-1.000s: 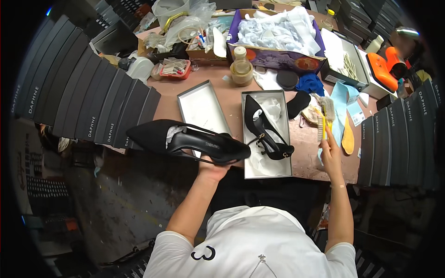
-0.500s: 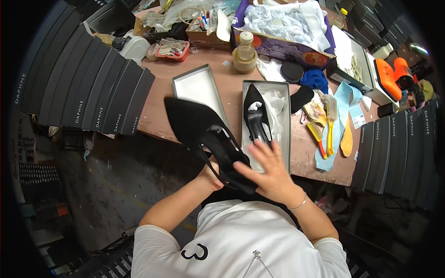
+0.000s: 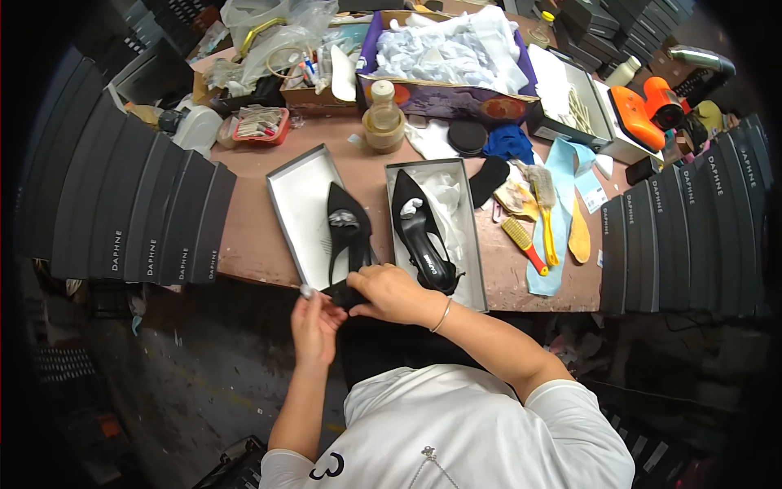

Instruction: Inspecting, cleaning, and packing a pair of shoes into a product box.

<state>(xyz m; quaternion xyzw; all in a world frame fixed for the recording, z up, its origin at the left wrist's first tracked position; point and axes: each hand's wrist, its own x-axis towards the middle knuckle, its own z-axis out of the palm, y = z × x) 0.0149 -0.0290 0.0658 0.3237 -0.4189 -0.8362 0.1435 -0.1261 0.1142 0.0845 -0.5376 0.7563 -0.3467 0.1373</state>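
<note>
Heel end of the black pointed shoe (image 3: 346, 236) is gripped by both hands (image 3: 358, 301), toe pointed away over the box lid (image 3: 297, 208).

One shoe (image 3: 348, 236) lies over the lid (image 3: 303, 213), seemingly; its pair (image 3: 423, 240) in the box (image 3: 472, 244) rightward.

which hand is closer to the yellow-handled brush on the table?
Right. The right hand is at the heel of a black shoe, left of the yellow-handled brush across the open shoe box; the left hand is further left and lower.
</note>
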